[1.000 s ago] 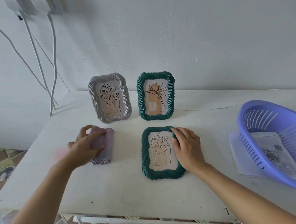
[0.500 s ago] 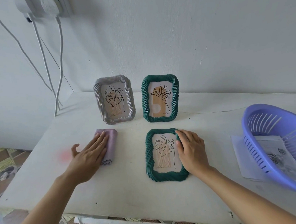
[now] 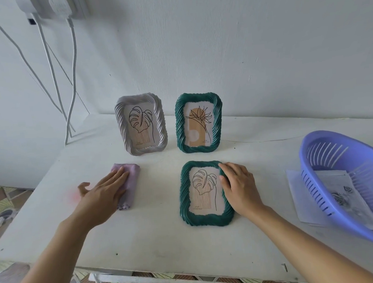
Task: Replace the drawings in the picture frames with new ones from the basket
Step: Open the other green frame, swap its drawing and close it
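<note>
Steadying the flat green frame [image 3: 207, 219] appears to be the step in hand. The frame lies face up around the middle of the table [image 3: 165, 246], with a leaf drawing in it. The right hand [image 3: 240, 188] rests on the frame's right border, fingers lightly bent over the rim and thumb at the edge of the glass; it clasps nothing. The left hand [image 3: 102, 197] lies flat, fingers straight, on a folded purple cloth [image 3: 131, 176] well to the left of that frame.

Behind, a grey frame [image 3: 121, 123] and an upright green frame [image 3: 180, 124] stand side by side near the wall, each holding a drawing. The basket [image 3: 311, 156] sits at the right of the table, apart from all three frames. The new drawings [image 3: 343, 189] lie inside it, and a loose sheet [image 3: 296, 196] lies partly under it.

Likely faults from here:
- Lifting or turning the flat frame by one border only may let it slip, since the twisted rim offers little hold.
- A forearm swept toward the wall could topple the two upright frames; their supports are hidden.
- Tugging the loose sheet may drag the basket with it.
- Pressing on the glass may leave marks or crack it.
</note>
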`<state>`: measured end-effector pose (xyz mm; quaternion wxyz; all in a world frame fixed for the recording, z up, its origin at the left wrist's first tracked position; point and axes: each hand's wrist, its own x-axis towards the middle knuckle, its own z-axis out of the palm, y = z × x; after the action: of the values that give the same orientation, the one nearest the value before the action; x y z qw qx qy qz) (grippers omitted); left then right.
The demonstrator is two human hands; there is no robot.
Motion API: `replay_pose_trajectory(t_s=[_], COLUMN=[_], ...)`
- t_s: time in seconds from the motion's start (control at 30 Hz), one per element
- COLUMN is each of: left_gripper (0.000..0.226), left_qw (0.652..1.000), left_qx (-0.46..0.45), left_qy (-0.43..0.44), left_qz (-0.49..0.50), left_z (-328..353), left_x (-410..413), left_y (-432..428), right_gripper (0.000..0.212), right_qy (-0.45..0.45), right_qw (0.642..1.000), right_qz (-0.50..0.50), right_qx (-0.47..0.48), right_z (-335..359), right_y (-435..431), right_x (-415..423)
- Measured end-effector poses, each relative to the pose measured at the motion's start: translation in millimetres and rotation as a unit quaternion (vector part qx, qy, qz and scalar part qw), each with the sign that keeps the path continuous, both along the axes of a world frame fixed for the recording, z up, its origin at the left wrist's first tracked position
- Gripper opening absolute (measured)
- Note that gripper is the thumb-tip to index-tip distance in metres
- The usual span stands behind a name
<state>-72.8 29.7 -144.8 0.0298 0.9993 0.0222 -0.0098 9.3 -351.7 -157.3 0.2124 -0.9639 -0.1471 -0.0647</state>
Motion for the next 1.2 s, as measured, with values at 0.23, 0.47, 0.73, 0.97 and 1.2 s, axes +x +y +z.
replay_pose_trajectory(t_s=[0.23, 0.47, 0.73, 0.97, 1.2], left_gripper=[0.056, 0.048, 0.040, 0.033, 0.023], left_qw=[0.998, 0.985, 0.989, 0.970, 0.803], left_qx=[-0.026, -0.084, -0.143, -0.222, -0.562], left_qy=[-0.043, -0.142, -0.008, 0.038, 0.051], left_qz=[0.046, 0.054, 0.039, 0.088, 0.191], left_z=[7.9, 15.9, 17.8, 21.9, 43.7], left_x=[-5.8, 2.2, 18.6, 31.3, 36.4], left_y=[5.5, -37.7, -152.5, -182.6, -181.8], right_gripper=[0.047, 0.040, 0.038, 0.032, 0.022], right_qy=[-0.001, 0.003, 0.067, 0.129, 0.169], right_qw=[1.000, 1.000, 0.985, 0.981, 0.921], right_qz=[-0.005, -0.024, -0.135, -0.139, -0.121], right_qx=[0.001, 0.015, -0.078, 0.027, 0.331], right_z=[-0.1, -0.1, 15.6, 17.2, 33.8], right_y=[-1.2, 1.6, 1.6, 9.6, 2.6], right_x=[2.4, 1.8, 0.0, -1.2, -9.7])
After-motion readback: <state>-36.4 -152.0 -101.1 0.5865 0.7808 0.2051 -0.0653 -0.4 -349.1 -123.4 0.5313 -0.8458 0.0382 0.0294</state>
